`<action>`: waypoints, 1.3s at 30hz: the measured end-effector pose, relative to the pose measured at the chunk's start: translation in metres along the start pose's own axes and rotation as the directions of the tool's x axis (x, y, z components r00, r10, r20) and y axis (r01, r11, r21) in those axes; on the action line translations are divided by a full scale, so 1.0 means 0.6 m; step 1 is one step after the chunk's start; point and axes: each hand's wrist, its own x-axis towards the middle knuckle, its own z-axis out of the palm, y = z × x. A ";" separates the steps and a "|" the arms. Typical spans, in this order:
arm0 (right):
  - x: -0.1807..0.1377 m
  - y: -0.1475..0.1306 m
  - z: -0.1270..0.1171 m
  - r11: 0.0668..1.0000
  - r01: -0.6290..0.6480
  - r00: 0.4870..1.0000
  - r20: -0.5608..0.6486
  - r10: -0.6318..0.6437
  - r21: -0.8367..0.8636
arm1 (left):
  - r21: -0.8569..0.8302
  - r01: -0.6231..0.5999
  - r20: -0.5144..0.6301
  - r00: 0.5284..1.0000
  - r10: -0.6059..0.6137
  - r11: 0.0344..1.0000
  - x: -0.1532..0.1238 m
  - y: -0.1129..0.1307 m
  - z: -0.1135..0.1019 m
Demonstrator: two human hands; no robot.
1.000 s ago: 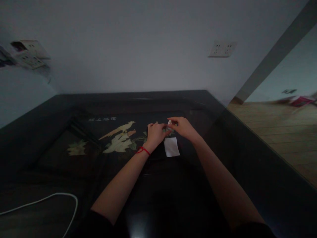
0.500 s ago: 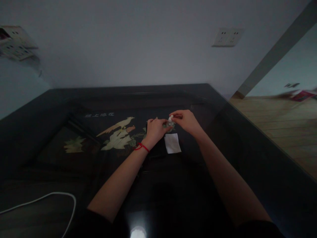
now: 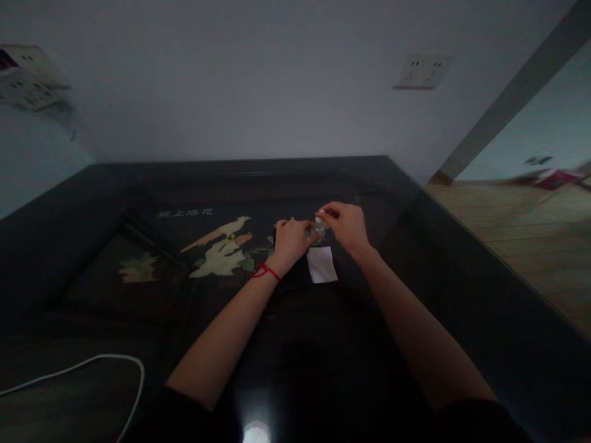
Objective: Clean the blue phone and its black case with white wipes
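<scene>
My left hand (image 3: 290,241), with a red string on its wrist, is closed around a small clear bottle (image 3: 316,230) that stands on the dark glossy table (image 3: 323,344). My right hand (image 3: 347,224) pinches the bottle's pale cap from above with thumb and fingers. Just in front of the bottle lies a small white square sheet (image 3: 322,264) flat on the table. The light is dim and the bottle is mostly hidden between my fingers.
A bird-and-flower inlay (image 3: 220,249) decorates the table left of my hands. A white cable (image 3: 92,366) curves over the near left corner. A wall socket (image 3: 421,70) sits above the table's far edge. Wooden floor (image 3: 521,227) lies to the right.
The view shifted slightly upward at first. My right hand has turned a little on the bottle's cap; my left hand stays closed on the bottle in the same place.
</scene>
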 end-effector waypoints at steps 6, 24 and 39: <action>-0.002 -0.023 -0.073 0.965 0.114 0.963 -0.264 -0.049 0.238 | -0.019 -0.003 0.002 1.000 0.003 1.000 0.001 -0.001 0.000; -0.100 0.046 -0.019 0.948 -0.050 0.996 -0.056 0.072 0.316 | -0.006 -0.020 0.014 1.000 0.020 1.000 0.003 -0.002 0.001; -0.004 0.000 -0.051 0.986 0.099 0.983 -0.165 -0.075 0.137 | -0.015 -0.018 0.009 1.000 0.018 1.000 0.005 -0.004 0.003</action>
